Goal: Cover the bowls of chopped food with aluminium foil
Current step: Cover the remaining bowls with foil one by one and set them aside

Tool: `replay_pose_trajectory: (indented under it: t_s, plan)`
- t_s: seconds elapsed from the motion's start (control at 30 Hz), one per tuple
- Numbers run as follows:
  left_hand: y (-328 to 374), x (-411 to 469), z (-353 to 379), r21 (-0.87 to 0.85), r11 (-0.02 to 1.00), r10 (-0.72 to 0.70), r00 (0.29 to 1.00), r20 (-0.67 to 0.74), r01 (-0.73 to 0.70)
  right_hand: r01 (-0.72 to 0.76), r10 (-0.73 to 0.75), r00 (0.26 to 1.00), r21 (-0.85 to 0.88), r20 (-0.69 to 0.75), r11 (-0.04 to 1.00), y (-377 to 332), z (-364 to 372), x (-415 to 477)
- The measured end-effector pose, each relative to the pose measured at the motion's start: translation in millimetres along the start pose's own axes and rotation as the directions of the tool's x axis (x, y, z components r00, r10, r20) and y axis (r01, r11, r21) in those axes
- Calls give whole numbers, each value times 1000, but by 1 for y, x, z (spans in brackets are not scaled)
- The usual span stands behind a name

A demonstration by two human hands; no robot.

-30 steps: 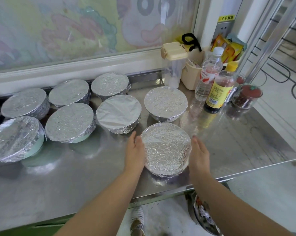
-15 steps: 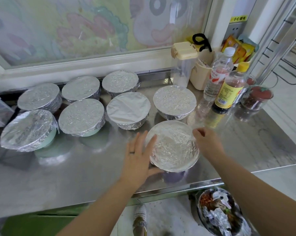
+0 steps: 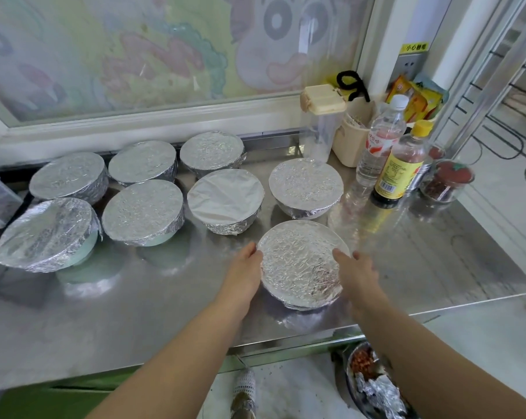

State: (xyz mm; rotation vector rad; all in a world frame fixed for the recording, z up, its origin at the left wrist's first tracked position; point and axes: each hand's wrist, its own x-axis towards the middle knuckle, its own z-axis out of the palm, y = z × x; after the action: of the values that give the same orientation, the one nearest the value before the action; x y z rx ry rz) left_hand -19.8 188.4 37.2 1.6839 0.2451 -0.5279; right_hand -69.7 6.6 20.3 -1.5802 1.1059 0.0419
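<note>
Eight foil-covered bowls stand on the steel counter (image 3: 134, 313): three in a far row (image 3: 142, 161), four in a middle row (image 3: 225, 201), and one nearest bowl (image 3: 301, 264) alone at the near right edge. The left hand (image 3: 245, 269) cups the nearest bowl's left side and the right hand (image 3: 356, 272) its right side, fingers curled round the foil rim, gripping it between them. Far right stand two bottles (image 3: 400, 164), just beside each other, and a red-lidded jar (image 3: 447, 181).
</note>
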Motion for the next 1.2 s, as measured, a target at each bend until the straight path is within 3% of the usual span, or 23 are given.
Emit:
replay_pose_trajectory:
  t_s: [0.1,0.17,0.3,0.43,0.63,0.7,0.8,0.97,1.2]
  plan:
    - [7,-4,5,30,999,-15,1000,5,15,-200,155,972,281,177,939,11,7,-5]
    - [8,-3,8,64,998,-14,999,31,12,-223,151,966,381,211,897,19,6,4]
    - [16,-7,11,49,999,22,1000,17,-23,-146,75,980,405,185,903,-11,-5,-19]
    - [44,-9,3,17,988,153,988,36,-154,42,-129,976,430,176,902,-53,-20,-25]
    - [131,43,-23,-77,942,325,945,-30,-326,456,-515,852,351,94,818,-179,-5,-14]
    - [158,75,-33,-82,939,332,943,-24,-333,534,-568,820,259,74,805,-221,12,1]
    - [190,123,-46,-105,956,277,961,10,-274,572,-575,814,60,83,818,-270,44,35]
    - [208,206,-60,-113,985,138,988,73,-129,546,-543,834,-2,94,838,-304,100,104]
    - [216,273,-51,92,989,99,981,169,-115,551,-551,834,-100,27,829,-286,127,152]
